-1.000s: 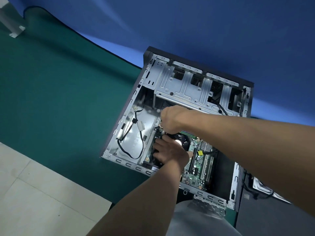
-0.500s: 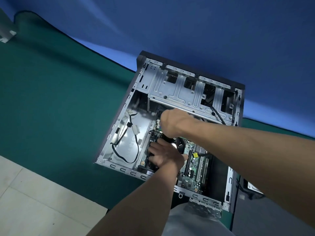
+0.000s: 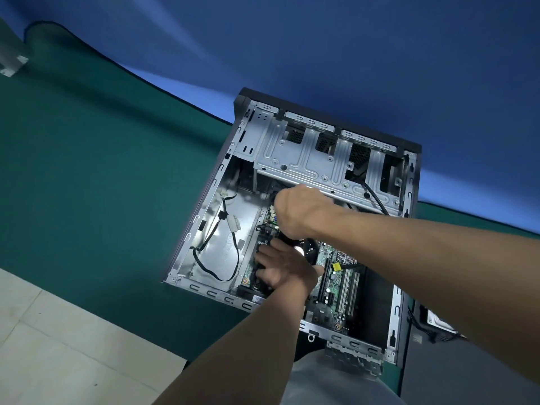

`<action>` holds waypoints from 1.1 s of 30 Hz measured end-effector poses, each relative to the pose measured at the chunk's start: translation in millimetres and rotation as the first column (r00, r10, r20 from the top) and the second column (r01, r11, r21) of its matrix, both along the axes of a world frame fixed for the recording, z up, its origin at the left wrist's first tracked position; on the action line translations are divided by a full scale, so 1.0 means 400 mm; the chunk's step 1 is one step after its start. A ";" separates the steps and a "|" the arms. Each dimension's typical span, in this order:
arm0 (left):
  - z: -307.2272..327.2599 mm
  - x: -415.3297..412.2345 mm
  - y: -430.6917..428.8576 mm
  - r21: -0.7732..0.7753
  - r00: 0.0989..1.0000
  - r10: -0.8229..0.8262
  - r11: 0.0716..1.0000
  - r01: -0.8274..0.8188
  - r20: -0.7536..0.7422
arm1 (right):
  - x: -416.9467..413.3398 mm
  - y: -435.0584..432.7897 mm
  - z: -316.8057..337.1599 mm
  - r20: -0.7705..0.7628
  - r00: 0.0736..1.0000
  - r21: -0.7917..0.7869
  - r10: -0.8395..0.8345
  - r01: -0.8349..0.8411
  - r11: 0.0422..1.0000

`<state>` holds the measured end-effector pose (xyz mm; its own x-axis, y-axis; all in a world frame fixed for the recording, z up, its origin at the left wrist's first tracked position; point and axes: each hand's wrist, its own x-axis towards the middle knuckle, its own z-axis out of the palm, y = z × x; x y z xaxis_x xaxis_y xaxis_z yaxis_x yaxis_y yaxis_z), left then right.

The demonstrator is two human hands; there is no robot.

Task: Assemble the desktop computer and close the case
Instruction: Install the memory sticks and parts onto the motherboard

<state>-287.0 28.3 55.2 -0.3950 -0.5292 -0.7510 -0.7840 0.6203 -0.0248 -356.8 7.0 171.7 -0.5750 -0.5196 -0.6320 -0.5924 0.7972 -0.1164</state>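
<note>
The open computer case [image 3: 396, 305] lay on its side on the green surface [image 3: 87, 171]. Its long axis ran 6 to 12 o'clock, with the dark front end pointing away. The left hand [image 3: 280, 270] pressed stretched fingers on the motherboard [image 3: 336, 287]. At its 12 o'clock, the right hand [image 3: 298, 210] was curled; I couldn't tell what, if anything, it held.

Ahead of me a blue backdrop [image 3: 321, 39] rises behind a wide green cloth [image 3: 87, 171]. Pale floor tiles [image 3: 58, 346] show at my lower left, and a grey post foot [image 3: 11, 64] stands far left.
</note>
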 end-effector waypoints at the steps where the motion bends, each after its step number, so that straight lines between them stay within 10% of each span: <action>1: 0.001 0.002 0.001 -0.004 1.000 -0.008 1.000 0.008 0.002 | 0.006 -0.005 0.015 0.032 0.996 0.046 0.082 -0.083 0.995; 7: -0.001 0.015 -0.003 0.018 0.999 -0.009 1.000 0.010 -0.049 | 0.042 0.002 0.052 -0.253 0.649 0.066 0.717 -0.728 0.683; 14: 0.009 0.009 0.002 -0.005 0.998 0.045 0.999 -0.046 -0.052 | 0.000 -0.025 0.021 -0.054 0.991 0.052 0.123 -0.120 0.991; 22: -0.001 0.012 -0.002 -0.005 0.999 -0.015 1.000 0.014 -0.040 | 0.029 -0.002 0.047 -0.241 0.654 0.138 0.717 -0.708 0.692; 26: 0.001 0.005 -0.002 0.013 1.000 -0.001 1.000 0.001 -0.028 | 0.012 0.001 0.011 -0.147 0.949 0.048 0.280 -0.276 0.960; 29: 0.004 0.003 -0.003 0.005 0.998 0.051 0.999 -0.050 -0.049 | -0.009 -0.001 -0.004 0.038 0.984 0.030 -0.172 0.171 0.985; 33: -0.003 0.005 0.001 0.011 0.999 0.011 1.000 -0.011 -0.040 | 0.011 0.015 0.034 0.128 0.991 0.151 0.030 -0.050 0.987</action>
